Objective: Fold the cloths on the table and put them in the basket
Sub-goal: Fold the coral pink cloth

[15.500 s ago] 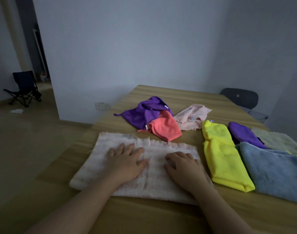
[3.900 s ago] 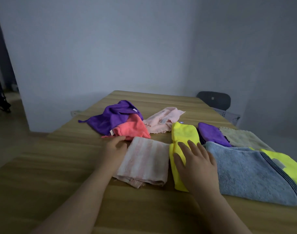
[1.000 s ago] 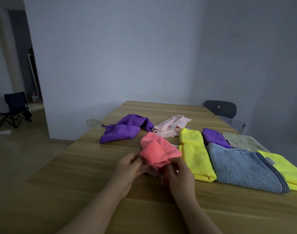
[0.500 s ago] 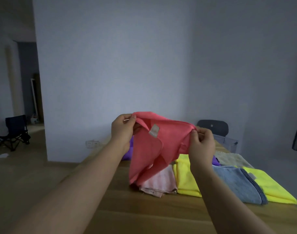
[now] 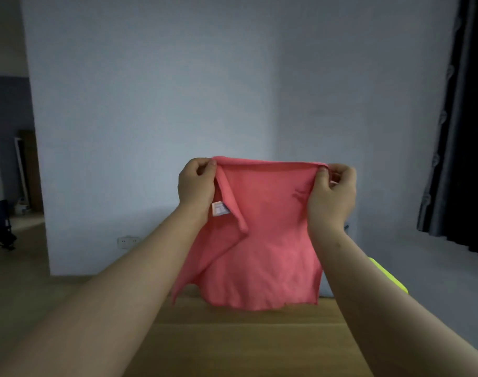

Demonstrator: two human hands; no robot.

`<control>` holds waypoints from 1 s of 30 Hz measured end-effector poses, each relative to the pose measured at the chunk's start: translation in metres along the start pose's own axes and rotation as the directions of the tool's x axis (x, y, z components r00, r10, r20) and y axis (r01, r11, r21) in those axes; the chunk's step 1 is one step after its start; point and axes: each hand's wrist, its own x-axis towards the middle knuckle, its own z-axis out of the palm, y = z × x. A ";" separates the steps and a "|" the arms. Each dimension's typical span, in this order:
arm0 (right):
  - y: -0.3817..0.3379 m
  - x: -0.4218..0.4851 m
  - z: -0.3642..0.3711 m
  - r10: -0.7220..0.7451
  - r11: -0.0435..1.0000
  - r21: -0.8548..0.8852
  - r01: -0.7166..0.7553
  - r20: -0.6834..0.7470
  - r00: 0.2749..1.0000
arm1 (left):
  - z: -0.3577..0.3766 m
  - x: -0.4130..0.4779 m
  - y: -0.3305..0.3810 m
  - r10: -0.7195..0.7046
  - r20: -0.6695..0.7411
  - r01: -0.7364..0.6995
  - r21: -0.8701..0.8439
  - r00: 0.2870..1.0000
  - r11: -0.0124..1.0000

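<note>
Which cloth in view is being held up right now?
The coral-pink cloth: left hand and right hand pinch its top corners and it hangs over the table. The yellow cloth, just a sliver at right, lies low.

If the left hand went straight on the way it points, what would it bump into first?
Probably the pale wall. The left hand, pinching a top corner of the pink cloth, points forward and upward, and nothing shows between it and the wall, though depth is hard to judge.
</note>
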 end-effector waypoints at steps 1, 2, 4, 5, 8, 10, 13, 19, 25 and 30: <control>-0.001 0.001 -0.003 0.002 1.000 -0.003 -0.002 -0.002 1.000 | 0.001 -0.001 0.001 -0.014 0.011 0.014 -0.015 1.000 1.000; -0.001 0.001 -0.007 0.009 1.000 -0.011 -0.009 -0.004 1.000 | 0.003 -0.003 0.001 -0.030 0.023 0.031 -0.020 0.999 0.999; 0.001 0.002 -0.013 0.024 0.998 -0.055 -0.025 -0.015 1.000 | 0.005 -0.004 -0.004 -0.071 0.050 0.072 -0.004 0.996 0.997; 0.004 0.002 -0.015 0.041 0.994 -0.103 -0.042 -0.018 0.999 | 0.007 -0.005 -0.010 -0.099 0.055 0.099 0.010 0.994 0.995; 0.028 -0.003 -0.022 0.153 0.954 -0.261 -0.144 0.013 0.988 | 0.013 -0.011 -0.041 -0.184 0.060 0.176 0.109 0.981 0.978; 0.052 -0.010 -0.026 0.253 0.916 -0.332 -0.224 0.044 0.967 | 0.018 -0.019 -0.070 -0.241 0.065 0.230 0.144 0.968 0.963; 0.096 -0.026 -0.028 0.378 0.859 -0.397 -0.324 0.063 0.924 | 0.024 -0.036 -0.117 -0.385 0.060 0.378 0.100 0.921 0.920; 0.161 -0.052 -0.020 0.490 0.820 -0.453 -0.351 0.237 0.839 | 0.029 -0.055 -0.200 -0.356 0.111 0.316 0.274 0.928 0.909; 0.208 -0.073 -0.037 0.295 0.831 -0.554 -0.054 0.356 0.887 | 0.007 -0.091 -0.230 -0.261 0.580 -0.257 0.660 0.772 0.706; 0.214 -0.068 -0.067 0.493 0.613 -0.789 -0.047 0.335 0.803 | 0.003 -0.084 -0.239 -0.225 0.564 -0.336 0.717 0.795 0.610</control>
